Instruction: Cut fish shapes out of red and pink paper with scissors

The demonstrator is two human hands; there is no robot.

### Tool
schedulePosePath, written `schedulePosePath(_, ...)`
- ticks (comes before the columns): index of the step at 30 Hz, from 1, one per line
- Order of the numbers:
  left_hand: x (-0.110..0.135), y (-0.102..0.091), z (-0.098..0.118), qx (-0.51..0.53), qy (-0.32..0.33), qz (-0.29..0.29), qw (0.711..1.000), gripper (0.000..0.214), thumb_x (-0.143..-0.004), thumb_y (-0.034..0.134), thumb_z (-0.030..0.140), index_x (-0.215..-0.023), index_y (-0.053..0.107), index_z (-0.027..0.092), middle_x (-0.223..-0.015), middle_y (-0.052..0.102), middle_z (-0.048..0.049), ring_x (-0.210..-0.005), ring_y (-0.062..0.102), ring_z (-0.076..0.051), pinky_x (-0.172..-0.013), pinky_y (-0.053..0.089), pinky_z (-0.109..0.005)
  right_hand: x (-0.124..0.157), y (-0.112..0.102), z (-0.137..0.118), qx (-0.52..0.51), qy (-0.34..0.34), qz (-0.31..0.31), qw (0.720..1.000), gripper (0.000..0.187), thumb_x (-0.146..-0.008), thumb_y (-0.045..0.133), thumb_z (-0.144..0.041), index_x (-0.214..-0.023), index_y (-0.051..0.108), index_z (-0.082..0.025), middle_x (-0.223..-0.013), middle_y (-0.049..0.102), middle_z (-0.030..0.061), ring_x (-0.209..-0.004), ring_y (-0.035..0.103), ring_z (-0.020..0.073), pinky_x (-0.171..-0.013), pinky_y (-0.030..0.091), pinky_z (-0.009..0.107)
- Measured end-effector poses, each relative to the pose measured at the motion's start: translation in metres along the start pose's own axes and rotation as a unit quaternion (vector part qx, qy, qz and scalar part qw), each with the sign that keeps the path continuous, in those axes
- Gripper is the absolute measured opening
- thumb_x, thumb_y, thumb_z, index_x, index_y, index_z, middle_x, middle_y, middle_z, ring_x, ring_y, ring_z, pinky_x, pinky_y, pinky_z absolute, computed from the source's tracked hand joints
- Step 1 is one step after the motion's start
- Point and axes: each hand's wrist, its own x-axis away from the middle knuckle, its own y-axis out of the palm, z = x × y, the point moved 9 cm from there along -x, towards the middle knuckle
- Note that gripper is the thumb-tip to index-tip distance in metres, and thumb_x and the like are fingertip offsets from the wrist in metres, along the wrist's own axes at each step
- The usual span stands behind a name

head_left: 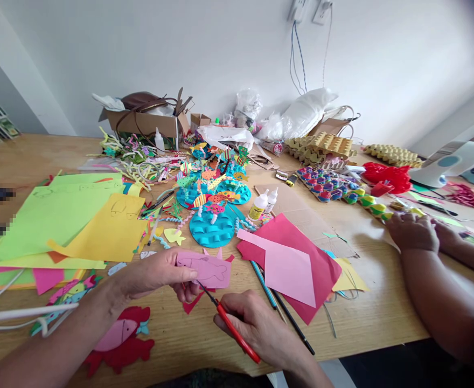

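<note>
My left hand (180,274) pinches the left end of a pink paper piece (215,271) that carries a drawn fish outline. Red-handled scissors (235,328) sit in my right hand (253,318), their blades reaching the lower edge of the pink paper near my left fingertips. How far the blades are apart is hard to see. Red paper scraps (192,303) lie just under the held piece. Left of my left forearm rest red cut-out fish (130,353) and a pink cut-out fish (118,334), partly covered by the forearm.
Blue paper discs (211,229) with colourful paper fish stand mid-table beside glue bottles (258,205). Green sheets (59,215) and orange sheets (107,231) are stacked left; red paper (318,280) lies right. A co-worker's hands (412,231) touch a painted egg carton (376,207) at the right.
</note>
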Motion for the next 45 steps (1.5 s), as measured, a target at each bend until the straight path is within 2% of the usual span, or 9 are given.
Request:
schedulePosePath(5, 0.001, -0.016, 0.002, -0.03, 0.031, 0.061, 0.997, 0.025, -0.076, 0.057, 0.037, -0.068, 0.062, 0.014, -0.049, 0.042, 0.0069, -0.045, 0.031, -0.007, -0.042, 0.024, -0.018, -0.001, -0.003, 0.001, 0.014, 0.003, -0.005, 1.0, 0.035, -0.089, 0.046, -0.032, -0.058, 0.038, -0.016, -0.054, 0.035, -0.0069, -0.051, 0.029, 0.0062, -0.045, 0.021, 0.019)
schedulePosePath(9, 0.001, -0.02, 0.001, -0.009, 0.043, 0.087, 0.995, 0.028, -0.075, 0.058, 0.036, -0.056, 0.056, 0.015, -0.05, 0.045, 0.0054, -0.048, 0.035, -0.008, -0.046, 0.028, -0.019, -0.004, -0.005, 0.001, -0.017, 0.006, 0.002, 1.0, 0.034, -0.086, 0.048, -0.028, -0.057, 0.037, -0.016, -0.052, 0.033, -0.0073, -0.05, 0.028, 0.0059, -0.044, 0.02, 0.018)
schedulePosePath(14, 0.001, -0.021, -0.003, 0.056, 0.043, 0.119, 0.99, 0.014, -0.073, 0.063, 0.029, -0.075, 0.062, 0.015, -0.058, 0.056, 0.0038, -0.05, 0.043, -0.007, -0.05, 0.034, -0.018, -0.007, 0.001, 0.006, -0.1, 0.021, 0.007, 0.995, 0.029, -0.086, 0.046, -0.024, -0.058, 0.039, -0.017, -0.05, 0.033, -0.0072, -0.047, 0.032, 0.0057, -0.042, 0.023, 0.016)
schedulePosePath(19, 0.002, -0.019, -0.01, 0.161, 0.039, 0.144, 0.976, 0.021, -0.072, 0.067, 0.023, -0.091, 0.062, 0.018, -0.061, 0.063, 0.0033, -0.053, 0.052, -0.007, -0.052, 0.039, -0.017, -0.011, 0.016, 0.016, -0.258, 0.032, 0.017, 0.965, 0.031, -0.086, 0.045, -0.031, -0.058, 0.038, -0.018, -0.048, 0.038, -0.0069, -0.04, 0.037, 0.0057, -0.039, 0.029, 0.015)
schedulePosePath(24, 0.0, -0.008, -0.004, 0.177, 0.067, 0.112, 0.976, 0.015, -0.073, 0.067, 0.022, -0.086, 0.063, 0.017, -0.065, 0.066, 0.0013, -0.056, 0.057, -0.008, -0.054, 0.043, -0.017, -0.017, 0.026, 0.022, -0.353, 0.013, 0.035, 0.935, 0.043, -0.082, 0.048, -0.055, -0.062, 0.043, -0.017, -0.043, 0.043, -0.0062, -0.034, 0.036, 0.0048, -0.034, 0.026, 0.015)
schedulePosePath(28, -0.002, -0.001, 0.0, 0.176, 0.08, 0.097, 0.976, 0.012, -0.072, 0.067, 0.024, -0.08, 0.063, 0.016, -0.065, 0.066, 0.0009, -0.058, 0.057, -0.01, -0.058, 0.044, -0.02, -0.021, 0.031, 0.023, -0.405, 0.004, 0.049, 0.913, 0.049, -0.075, 0.05, -0.064, -0.063, 0.046, -0.016, -0.039, 0.043, -0.0063, -0.031, 0.035, 0.005, -0.032, 0.023, 0.016)
schedulePosePath(34, -0.001, -0.003, -0.003, 0.144, 0.073, 0.153, 0.975, 0.018, -0.069, 0.068, 0.026, -0.083, 0.066, 0.015, -0.081, 0.07, -0.0019, -0.071, 0.058, -0.016, -0.07, 0.044, -0.026, -0.024, 0.035, 0.024, -0.45, -0.009, 0.074, 0.89, 0.049, -0.076, 0.05, -0.062, -0.066, 0.052, -0.015, -0.038, 0.044, -0.0067, -0.029, 0.033, 0.0053, -0.032, 0.024, 0.017)
schedulePosePath(40, -0.003, 0.002, -0.007, 0.112, 0.051, 0.144, 0.982, 0.021, -0.071, 0.065, 0.035, -0.073, 0.064, 0.014, -0.067, 0.066, -0.0016, -0.066, 0.056, -0.018, -0.066, 0.043, -0.028, -0.025, 0.037, 0.025, -0.458, -0.015, 0.074, 0.886, 0.05, -0.076, 0.05, -0.063, -0.066, 0.052, -0.014, -0.038, 0.043, -0.0063, -0.029, 0.033, 0.0053, -0.032, 0.024, 0.018)
schedulePosePath(45, 0.0, -0.005, -0.006, 0.094, 0.07, 0.206, 0.972, 0.022, -0.073, 0.063, 0.037, -0.071, 0.063, 0.015, -0.064, 0.064, 0.0002, -0.06, 0.054, -0.015, -0.059, 0.043, -0.025, -0.025, 0.039, 0.025, -0.464, -0.012, 0.061, 0.883, 0.051, -0.073, 0.052, -0.064, -0.064, 0.052, -0.014, -0.039, 0.044, -0.0062, -0.029, 0.035, 0.0051, -0.032, 0.026, 0.017)
